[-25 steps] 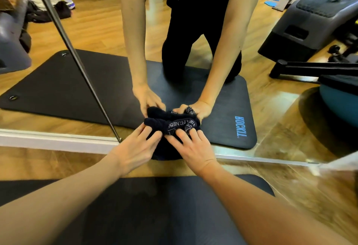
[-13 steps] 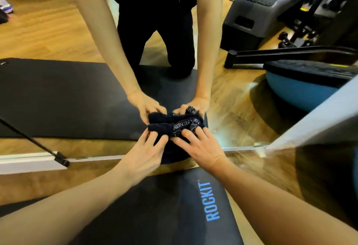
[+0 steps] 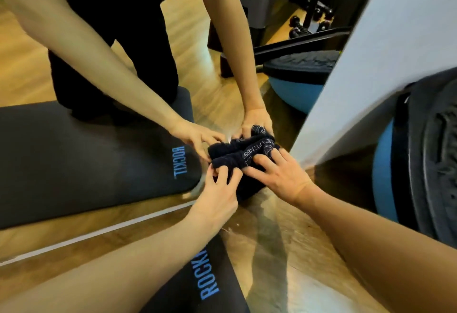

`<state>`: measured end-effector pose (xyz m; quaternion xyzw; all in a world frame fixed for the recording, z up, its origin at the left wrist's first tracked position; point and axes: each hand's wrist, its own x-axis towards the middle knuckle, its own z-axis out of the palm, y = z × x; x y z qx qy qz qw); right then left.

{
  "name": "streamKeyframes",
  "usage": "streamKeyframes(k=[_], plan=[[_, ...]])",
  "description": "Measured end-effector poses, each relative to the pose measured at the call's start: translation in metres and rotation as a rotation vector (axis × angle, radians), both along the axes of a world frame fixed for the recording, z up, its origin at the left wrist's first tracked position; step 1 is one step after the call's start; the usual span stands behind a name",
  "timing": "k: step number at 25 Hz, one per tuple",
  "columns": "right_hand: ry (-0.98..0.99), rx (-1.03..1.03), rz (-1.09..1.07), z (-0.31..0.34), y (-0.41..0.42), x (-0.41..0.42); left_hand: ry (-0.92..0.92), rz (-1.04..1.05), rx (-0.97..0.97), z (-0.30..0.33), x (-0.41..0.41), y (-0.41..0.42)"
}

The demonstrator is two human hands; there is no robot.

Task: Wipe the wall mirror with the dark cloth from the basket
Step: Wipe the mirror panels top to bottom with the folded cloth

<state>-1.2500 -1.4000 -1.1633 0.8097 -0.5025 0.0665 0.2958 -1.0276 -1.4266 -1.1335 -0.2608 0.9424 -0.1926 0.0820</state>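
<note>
Cloth (image 3: 243,158) sits bunched against the mirror (image 3: 148,70), low down near its bottom edge and close to the white wall (image 3: 385,48) on the right. I have both hands on it: my left hand (image 3: 217,199) pinches the near fold with curled fingers, and my right hand (image 3: 279,176) presses on it with fingers spread fairly flat. White lettering shows on the dark fabric. Below my arms lies a black mat (image 3: 197,285) with blue letters on the wood floor (image 3: 279,258). A blue ball (image 3: 385,176) sits at right.
</note>
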Motion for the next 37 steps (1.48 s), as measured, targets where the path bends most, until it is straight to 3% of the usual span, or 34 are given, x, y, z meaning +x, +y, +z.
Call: streamKeyframes(k=[7,15,19,25,31,37], plan=[[-0.055,0.141,-0.134,-0.011,0.015,-0.053,-0.033,-0.047,-0.052,-0.015,-0.059,-0.001],[-0.176,0.218,-0.203,-0.034,0.022,-0.059,-0.268,-0.138,-0.201,-0.024,-0.090,0.012],[-0.236,0.405,-0.294,-0.046,0.029,-0.048,-0.333,-0.159,-0.255,-0.037,-0.088,0.015],[-0.369,0.639,-0.383,-0.049,0.029,-0.010,-0.430,-0.097,-0.165,-0.041,-0.069,0.017],[-0.333,0.632,-0.392,-0.044,0.027,0.027,-0.405,-0.020,-0.082,-0.034,-0.032,0.011],[-0.240,0.494,-0.312,-0.043,0.018,0.088,-0.442,0.055,-0.054,-0.026,0.022,0.004]])
